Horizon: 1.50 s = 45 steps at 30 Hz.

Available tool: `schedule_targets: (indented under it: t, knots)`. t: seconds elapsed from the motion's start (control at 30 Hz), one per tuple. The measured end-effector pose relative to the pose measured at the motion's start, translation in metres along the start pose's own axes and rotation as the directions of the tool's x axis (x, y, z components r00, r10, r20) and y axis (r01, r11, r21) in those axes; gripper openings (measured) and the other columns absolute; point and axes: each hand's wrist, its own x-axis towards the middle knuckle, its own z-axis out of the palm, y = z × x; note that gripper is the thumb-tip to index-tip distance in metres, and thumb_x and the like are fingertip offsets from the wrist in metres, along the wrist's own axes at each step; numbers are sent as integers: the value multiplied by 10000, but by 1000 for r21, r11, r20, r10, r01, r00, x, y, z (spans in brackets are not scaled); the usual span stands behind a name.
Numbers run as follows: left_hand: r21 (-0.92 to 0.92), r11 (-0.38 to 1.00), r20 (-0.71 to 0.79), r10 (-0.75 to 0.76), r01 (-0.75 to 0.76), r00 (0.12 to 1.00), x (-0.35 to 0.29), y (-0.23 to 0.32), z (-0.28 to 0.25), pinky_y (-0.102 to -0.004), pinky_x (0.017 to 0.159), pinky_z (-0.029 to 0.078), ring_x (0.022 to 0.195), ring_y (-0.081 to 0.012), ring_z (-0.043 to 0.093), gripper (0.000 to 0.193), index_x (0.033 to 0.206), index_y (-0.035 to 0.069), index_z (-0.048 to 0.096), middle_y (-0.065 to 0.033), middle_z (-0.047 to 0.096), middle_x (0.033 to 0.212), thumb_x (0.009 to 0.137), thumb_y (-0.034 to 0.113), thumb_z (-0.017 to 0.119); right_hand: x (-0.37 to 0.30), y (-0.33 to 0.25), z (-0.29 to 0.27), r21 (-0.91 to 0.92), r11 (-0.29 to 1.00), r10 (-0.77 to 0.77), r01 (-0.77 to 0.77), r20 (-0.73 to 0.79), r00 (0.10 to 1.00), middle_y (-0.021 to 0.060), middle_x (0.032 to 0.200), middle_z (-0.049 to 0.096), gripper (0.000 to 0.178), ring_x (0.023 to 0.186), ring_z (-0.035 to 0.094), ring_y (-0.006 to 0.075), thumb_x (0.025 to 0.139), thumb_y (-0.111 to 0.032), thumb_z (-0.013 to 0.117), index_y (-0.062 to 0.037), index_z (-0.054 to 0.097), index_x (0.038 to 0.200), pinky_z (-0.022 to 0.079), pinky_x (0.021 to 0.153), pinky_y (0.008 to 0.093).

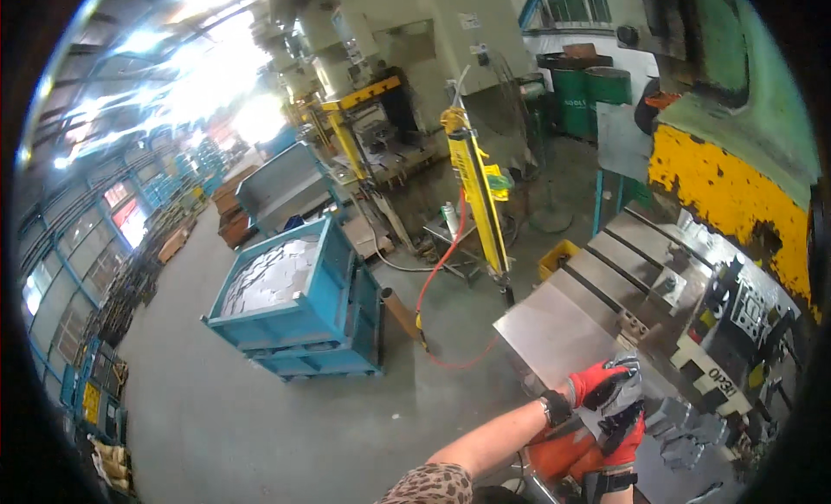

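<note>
Both hands wear red gloves with dark grey palms and meet at the near edge of the press bed (558,331). My left hand (599,385) reaches in from the left, its fingers closed round a grey sheet-metal piece (625,390). Below it, my right hand (621,435) grips the lower part of the same piece. The fingers partly cover its outline. Just to the right lie several similar grey metal pieces (688,426), piled on the bed. Behind them stands a press die (736,318) with dark and pale blocks.
A green and yellow press (727,201) rises at the right. A yellow post (479,201) with a red hose (440,274) stands ahead. A blue metal bin (286,318) of flat grey pieces sits on the floor at left. An orange surface (563,455) is beneath my hands.
</note>
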Motion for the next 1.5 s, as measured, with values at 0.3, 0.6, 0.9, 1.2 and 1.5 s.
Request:
schedule_targets:
  t: [0.3,0.6,0.9,1.2,1.5]
  knots:
    - [519,826,-3,257,-219,966,-65,26,-65,-485,1339,447,1501,-300,622,559,1662,94,609,-120,653,1658,1209,423,595,26,-58,33,-775,477,-392,414,234,890,198,1428,734,683,1260,709,372,1051,-419,789,-26,626,1586,584,1086,494]
    - [367,922,-57,154,-123,986,-139,82,26,-536,1303,452,1477,-317,644,663,1635,29,561,-146,662,1615,1117,435,642,-48,-170,111,-75,986,-163,149,-242,957,99,1154,871,282,1048,761,162,1043,-196,829,33,832,1207,605,963,387]
    - [794,173,586,40,-583,809,-180,35,120,-455,1158,565,1316,-301,743,488,1482,59,716,-132,788,1434,1031,203,834,-254,-181,79,-233,968,-78,-90,-624,777,139,1233,821,432,1140,752,210,1063,-307,851,16,750,1331,606,1005,428]
    - [780,336,625,-450,-527,638,-226,-101,222,-479,1166,576,1372,-364,716,483,1479,8,715,-186,751,1472,1009,110,769,-493,-123,22,-281,959,-220,-39,-824,523,170,1237,833,484,1156,789,282,1031,-362,893,-38,781,1373,611,1028,440]
    - [774,563,608,-789,-291,91,-382,-297,451,-461,1192,567,1445,-362,677,536,1546,-8,665,-197,698,1548,1016,48,723,-825,-47,15,-290,954,-281,-74,-954,104,155,1324,817,441,1235,758,252,1146,-322,744,-30,743,1476,603,1059,412]
